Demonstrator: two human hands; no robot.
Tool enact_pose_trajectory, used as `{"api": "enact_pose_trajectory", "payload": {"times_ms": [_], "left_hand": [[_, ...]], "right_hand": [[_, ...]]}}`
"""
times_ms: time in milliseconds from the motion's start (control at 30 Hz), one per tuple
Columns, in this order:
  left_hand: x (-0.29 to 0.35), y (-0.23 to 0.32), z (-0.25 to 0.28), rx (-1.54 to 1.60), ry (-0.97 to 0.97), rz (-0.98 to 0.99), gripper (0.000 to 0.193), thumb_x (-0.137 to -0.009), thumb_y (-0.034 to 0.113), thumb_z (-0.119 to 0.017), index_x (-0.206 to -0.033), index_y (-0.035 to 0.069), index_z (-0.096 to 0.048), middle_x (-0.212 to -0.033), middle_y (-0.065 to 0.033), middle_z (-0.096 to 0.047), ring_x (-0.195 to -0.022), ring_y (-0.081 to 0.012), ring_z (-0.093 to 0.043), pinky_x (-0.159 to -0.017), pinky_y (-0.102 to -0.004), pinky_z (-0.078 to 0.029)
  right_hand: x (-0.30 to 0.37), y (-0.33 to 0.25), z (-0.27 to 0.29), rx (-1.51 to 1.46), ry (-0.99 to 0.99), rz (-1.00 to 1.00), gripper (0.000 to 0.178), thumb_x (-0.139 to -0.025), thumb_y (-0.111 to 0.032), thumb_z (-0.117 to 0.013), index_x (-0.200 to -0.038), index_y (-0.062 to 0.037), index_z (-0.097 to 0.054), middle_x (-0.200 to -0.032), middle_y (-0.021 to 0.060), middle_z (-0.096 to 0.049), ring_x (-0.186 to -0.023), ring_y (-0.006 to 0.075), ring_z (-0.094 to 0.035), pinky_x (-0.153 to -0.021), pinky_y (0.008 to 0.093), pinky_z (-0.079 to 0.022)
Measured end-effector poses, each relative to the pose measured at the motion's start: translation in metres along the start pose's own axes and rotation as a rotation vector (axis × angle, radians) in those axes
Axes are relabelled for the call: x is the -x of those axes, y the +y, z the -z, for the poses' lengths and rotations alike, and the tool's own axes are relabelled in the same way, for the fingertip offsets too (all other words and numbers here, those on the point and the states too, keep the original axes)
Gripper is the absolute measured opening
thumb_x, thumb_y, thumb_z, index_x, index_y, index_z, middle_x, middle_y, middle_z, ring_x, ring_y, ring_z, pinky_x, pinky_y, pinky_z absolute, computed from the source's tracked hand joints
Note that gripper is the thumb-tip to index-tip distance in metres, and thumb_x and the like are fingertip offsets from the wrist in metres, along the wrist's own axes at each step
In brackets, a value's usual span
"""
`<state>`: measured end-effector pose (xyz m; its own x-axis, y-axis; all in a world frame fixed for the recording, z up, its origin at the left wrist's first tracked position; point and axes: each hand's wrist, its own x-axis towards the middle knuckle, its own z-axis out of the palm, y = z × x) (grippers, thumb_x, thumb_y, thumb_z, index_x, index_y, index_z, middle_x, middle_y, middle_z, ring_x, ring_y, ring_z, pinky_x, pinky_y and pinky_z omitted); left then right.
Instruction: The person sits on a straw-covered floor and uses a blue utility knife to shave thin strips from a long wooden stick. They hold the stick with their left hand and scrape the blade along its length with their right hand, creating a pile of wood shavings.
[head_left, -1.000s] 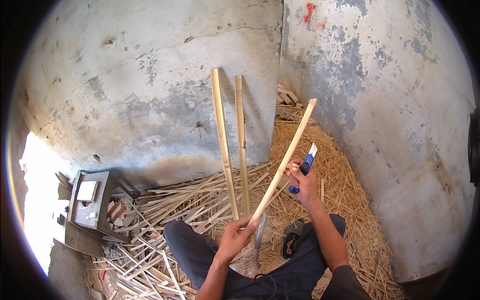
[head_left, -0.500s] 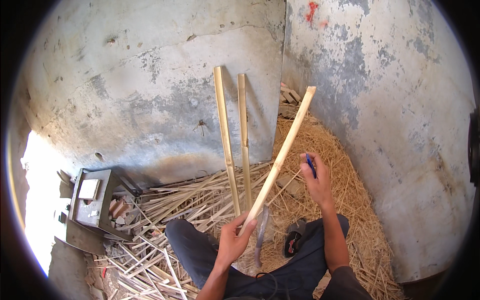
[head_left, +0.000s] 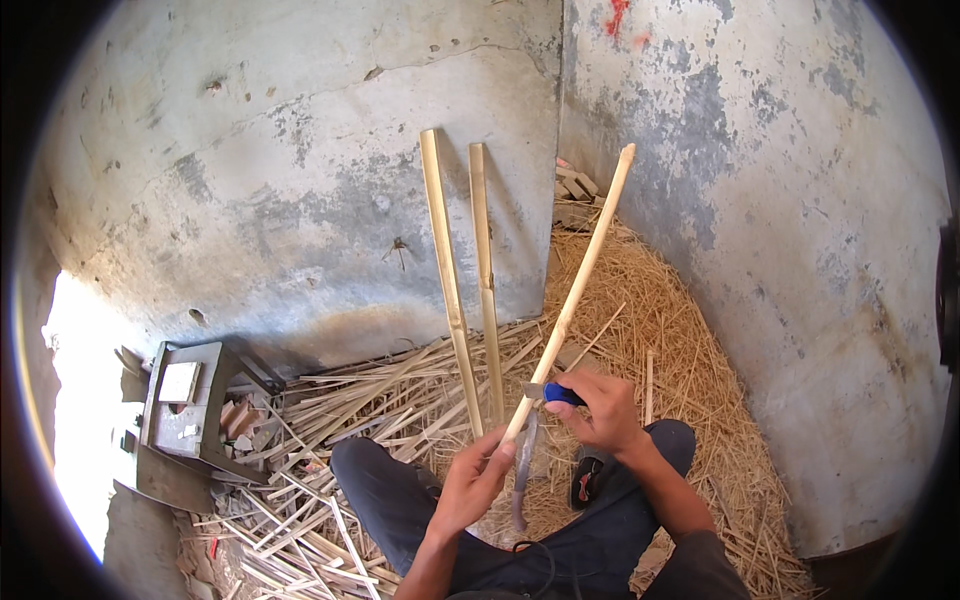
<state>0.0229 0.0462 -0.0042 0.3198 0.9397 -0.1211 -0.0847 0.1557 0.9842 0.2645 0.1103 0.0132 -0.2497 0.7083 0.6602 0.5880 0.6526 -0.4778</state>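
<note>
My left hand point(head_left: 473, 482) is closed around the lower end of a long, pale bamboo strip point(head_left: 582, 275), which slants up and away to the right. A blue-handled knife point(head_left: 562, 394) is gripped in my right hand point(head_left: 603, 408). Its short metal blade lies against the strip, a little above my left hand. Between my legs, below the strip, rests a curved blade tool with a dark handle point(head_left: 519, 500).
Two split bamboo lengths point(head_left: 447, 255) lean on the weathered wall point(head_left: 330, 130). Thin bamboo slats point(head_left: 370, 385) litter the floor at left, and straw-like shavings point(head_left: 640, 280) heap at right. A small wooden stool-like frame point(head_left: 210, 385) lies at far left.
My right hand has come down and left, bringing the knife blade onto the strip. The strip has turned in my left hand and shows a narrower side.
</note>
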Motion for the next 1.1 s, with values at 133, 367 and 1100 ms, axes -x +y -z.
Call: {"api": "enact_pose_trajectory", "payload": {"times_ms": [133,367,1100], "left_hand": [[-0.003,0.003,-0.005,-0.012,-0.104,-0.022,0.045,-0.119,0.029,-0.041,-0.149,0.000,-0.059,-0.079,0.0041,-0.050,-0.061,-0.0032,-0.043,-0.054,-0.0224,-0.035],[-0.002,0.012,-0.009,0.090,-0.189,0.062,0.051,-0.119,0.035,-0.038,-0.148,-0.004,-0.052,-0.089,-0.0039,-0.065,-0.073,-0.0104,-0.063,-0.065,-0.0243,-0.052],[0.025,-0.004,0.010,-0.365,0.099,-0.111,0.029,-0.110,0.027,-0.062,-0.111,-0.001,-0.069,-0.072,0.0022,-0.056,-0.066,-0.0055,-0.047,-0.059,-0.0264,-0.038]], "right_hand": [[0.002,-0.003,-0.003,-0.242,0.028,-0.283,0.033,-0.099,-0.031,-0.076,-0.111,-0.0003,-0.073,-0.092,0.0104,-0.075,-0.079,0.0181,-0.073,-0.071,0.0338,-0.057],[-0.016,-0.012,-0.007,-0.877,0.058,-0.722,0.025,-0.099,-0.020,-0.079,-0.112,0.0008,-0.074,-0.093,0.0005,-0.073,-0.084,0.0086,-0.066,-0.081,0.0272,-0.053],[-0.012,-0.002,0.006,-0.693,0.126,-0.411,0.034,-0.106,-0.034,-0.068,-0.122,-0.0034,-0.069,-0.083,0.0004,-0.067,-0.072,0.0068,-0.057,-0.063,0.0273,-0.044]]}}
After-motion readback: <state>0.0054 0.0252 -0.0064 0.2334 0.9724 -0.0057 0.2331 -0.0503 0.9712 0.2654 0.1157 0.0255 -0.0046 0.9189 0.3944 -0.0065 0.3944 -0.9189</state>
